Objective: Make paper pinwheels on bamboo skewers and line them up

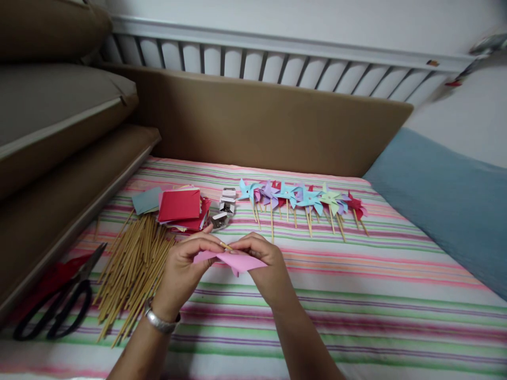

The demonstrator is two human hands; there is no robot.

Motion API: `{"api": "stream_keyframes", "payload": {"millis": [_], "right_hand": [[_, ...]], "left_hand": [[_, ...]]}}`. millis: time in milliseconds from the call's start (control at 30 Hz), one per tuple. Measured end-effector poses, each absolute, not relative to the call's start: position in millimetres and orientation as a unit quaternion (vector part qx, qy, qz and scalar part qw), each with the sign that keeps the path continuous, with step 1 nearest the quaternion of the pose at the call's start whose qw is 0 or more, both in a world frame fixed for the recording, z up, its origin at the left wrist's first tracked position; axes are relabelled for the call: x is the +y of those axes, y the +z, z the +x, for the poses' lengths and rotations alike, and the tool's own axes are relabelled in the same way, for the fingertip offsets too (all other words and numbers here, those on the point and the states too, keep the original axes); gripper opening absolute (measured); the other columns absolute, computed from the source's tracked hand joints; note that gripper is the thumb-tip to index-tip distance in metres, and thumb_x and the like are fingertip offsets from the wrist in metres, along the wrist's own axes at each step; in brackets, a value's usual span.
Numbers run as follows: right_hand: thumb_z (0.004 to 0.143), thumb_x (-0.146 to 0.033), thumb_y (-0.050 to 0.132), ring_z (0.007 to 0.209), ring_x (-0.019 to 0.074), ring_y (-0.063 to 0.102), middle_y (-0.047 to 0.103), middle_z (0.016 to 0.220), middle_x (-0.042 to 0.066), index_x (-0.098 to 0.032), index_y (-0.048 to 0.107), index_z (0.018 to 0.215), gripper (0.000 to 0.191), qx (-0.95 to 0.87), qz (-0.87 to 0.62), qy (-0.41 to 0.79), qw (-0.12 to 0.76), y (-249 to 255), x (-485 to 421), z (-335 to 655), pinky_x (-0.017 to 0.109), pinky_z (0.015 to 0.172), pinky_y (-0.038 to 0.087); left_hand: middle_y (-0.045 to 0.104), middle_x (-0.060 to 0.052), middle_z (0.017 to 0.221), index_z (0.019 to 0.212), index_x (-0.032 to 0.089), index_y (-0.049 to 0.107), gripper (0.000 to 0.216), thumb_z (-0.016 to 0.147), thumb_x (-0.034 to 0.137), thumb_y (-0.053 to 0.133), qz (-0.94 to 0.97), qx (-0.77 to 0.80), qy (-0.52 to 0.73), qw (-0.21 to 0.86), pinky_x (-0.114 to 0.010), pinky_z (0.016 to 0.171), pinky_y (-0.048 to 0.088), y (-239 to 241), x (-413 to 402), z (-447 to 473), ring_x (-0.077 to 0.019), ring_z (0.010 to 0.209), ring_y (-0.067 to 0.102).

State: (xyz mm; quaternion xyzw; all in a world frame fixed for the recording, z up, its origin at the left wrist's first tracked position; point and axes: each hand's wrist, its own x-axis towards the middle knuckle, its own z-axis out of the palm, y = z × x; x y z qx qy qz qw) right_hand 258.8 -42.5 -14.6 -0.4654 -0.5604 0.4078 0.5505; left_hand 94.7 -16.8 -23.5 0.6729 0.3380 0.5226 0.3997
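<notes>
Both hands meet over the striped sheet and pinch a folded pink paper (241, 260). My left hand (184, 274), with a silver bracelet on the wrist, grips the paper's left side, fingers closed. My right hand (263, 264) holds the right side, fingertips pressed together. A thin wooden stick tip (226, 246) pokes out between the fingertips; which hand holds it I cannot tell. Beyond the hands lies a row of several finished paper pinwheels (303, 198) on sticks.
A pile of wooden sticks (132, 266) lies left of the hands, black scissors (59, 303) farther left. A stack of coloured paper squares (180, 207) and a small stapler (225, 210) sit behind. Brown cushions (59, 137) bound the left, a blue pillow (443, 200) the right.
</notes>
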Motion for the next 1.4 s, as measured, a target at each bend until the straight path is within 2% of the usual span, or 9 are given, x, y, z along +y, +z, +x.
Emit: {"api": "stream_keyframes", "payload": {"millis": [600, 1100, 1400], "right_hand": [[0.069, -0.016, 0.067, 0.069, 0.0161, 0.058, 0.062, 0.073, 0.003, -0.023, 0.072, 0.077, 0.012, -0.584, -0.467, 0.368, 0.553, -16, -43, 256, 0.027, 0.057, 0.045], [0.071, -0.005, 0.06, 0.072, 0.0157, 0.06, 0.062, 0.074, 0.001, -0.024, 0.072, 0.077, 0.024, -0.591, -0.469, 0.334, 0.565, -12, -48, 250, 0.027, 0.066, 0.046], [0.072, -0.008, 0.062, 0.072, 0.0158, 0.06, 0.061, 0.074, 0.002, -0.023, 0.073, 0.076, 0.019, -0.577, -0.475, 0.339, 0.572, -11, -49, 246, 0.027, 0.065, 0.045]], "left_hand": [[0.072, 0.0, 0.076, 0.072, 0.023, 0.071, 0.006, 0.074, 0.018, 0.066, 0.668, 0.351, 0.528, 0.389, -0.045, 0.104, 0.036, -20, -19, 95, -0.0165, 0.074, 0.066], [0.071, 0.002, 0.073, 0.071, 0.022, 0.069, 0.01, 0.073, 0.013, 0.065, 0.648, 0.351, 0.546, 0.398, -0.047, 0.104, 0.035, -23, -18, 96, -0.0153, 0.071, 0.065], [0.071, 0.003, 0.074, 0.071, 0.022, 0.068, 0.014, 0.072, 0.01, 0.063, 0.644, 0.349, 0.552, 0.399, -0.047, 0.106, 0.033, -23, -20, 95, -0.0144, 0.072, 0.065]]}}
